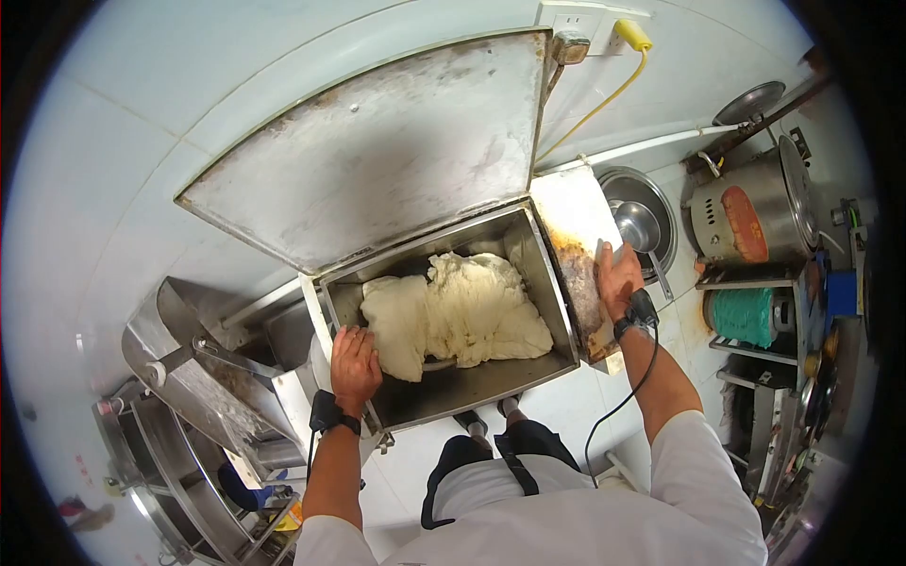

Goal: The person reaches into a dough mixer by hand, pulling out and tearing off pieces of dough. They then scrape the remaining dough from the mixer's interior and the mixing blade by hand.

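A big pale mass of dough (453, 316) lies in a rectangular metal trough (472, 389), in two lumpy parts pressed together. On the trough's left rim rests my left hand (355, 366), fingers stretched out beside the dough. My right hand (619, 280) is laid along the right edge of a white, rust-stained housing (578, 250), which adjoins the trough's right side; its fingers look extended and hold nothing I can see. Behind the trough a broad metal lid (377, 141) stands raised against the wall.
Right of the housing is a metal basin (665, 203) with a ladle (639, 231) in it. Farther right, a large steel pot (755, 212) stands above a shelf holding a green roll (741, 316). A stained metal machine (198, 363) is at left. A yellow cord (604, 99) hangs from a wall socket.
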Demonstrator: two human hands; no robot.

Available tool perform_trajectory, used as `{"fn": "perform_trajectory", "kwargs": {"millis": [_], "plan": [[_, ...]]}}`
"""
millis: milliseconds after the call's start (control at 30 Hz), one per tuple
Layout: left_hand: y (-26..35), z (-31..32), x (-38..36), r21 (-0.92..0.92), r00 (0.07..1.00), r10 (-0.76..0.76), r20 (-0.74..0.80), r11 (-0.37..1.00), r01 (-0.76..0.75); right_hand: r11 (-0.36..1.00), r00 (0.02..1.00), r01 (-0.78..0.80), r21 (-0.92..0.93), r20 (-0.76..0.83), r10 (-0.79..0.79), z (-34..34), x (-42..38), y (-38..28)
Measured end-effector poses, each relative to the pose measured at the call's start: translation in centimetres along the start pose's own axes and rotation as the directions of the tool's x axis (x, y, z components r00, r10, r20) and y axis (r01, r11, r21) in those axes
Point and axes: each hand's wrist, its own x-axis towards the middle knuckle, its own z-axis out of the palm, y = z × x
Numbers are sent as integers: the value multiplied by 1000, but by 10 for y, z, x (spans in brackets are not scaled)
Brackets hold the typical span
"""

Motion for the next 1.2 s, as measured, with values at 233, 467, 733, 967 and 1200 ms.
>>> {"fn": "perform_trajectory", "kwargs": {"millis": [233,467,733,967,1200], "plan": [[2,-3,1,-12,1000,-5,14,1000,6,1000,998,-15,18,58,14,-4,1,-1],[1,-1,1,10,1000,16,-7,1000,-16,1000,997,-6,8,72,6,-7,-1,-5],[0,0,0,7,1000,19,-4,1000,-19,1000,999,-6,2,38,6,-1,2,1],[1,-1,0,11,1000,2,13,1000,-3,1000,999,-13,-8,46,14,-1,3,2],[1,0,0,9,1000,5,10,1000,-5,1000,999,-13,-14,30,14,2,3,3]]}}
